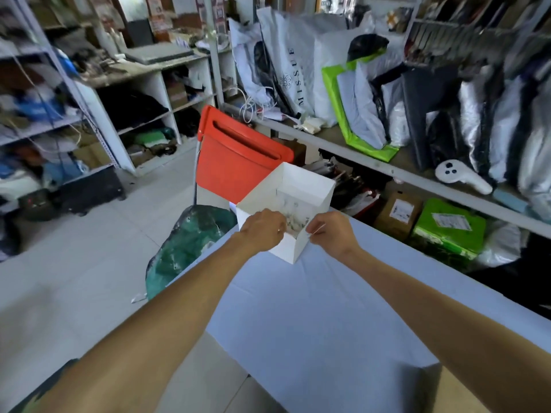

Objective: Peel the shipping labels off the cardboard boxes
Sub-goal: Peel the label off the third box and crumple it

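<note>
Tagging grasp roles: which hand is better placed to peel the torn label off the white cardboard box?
Likely left: the left hand curls onto the torn label, while the right hand pinches the white cardboard box at its near edge, steadying it.

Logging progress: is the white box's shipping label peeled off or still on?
Partly, it seems: ragged label scraps sit at the near edge of the white box, where left hand and right hand pinch. Whether stuck, cannot tell.
</note>
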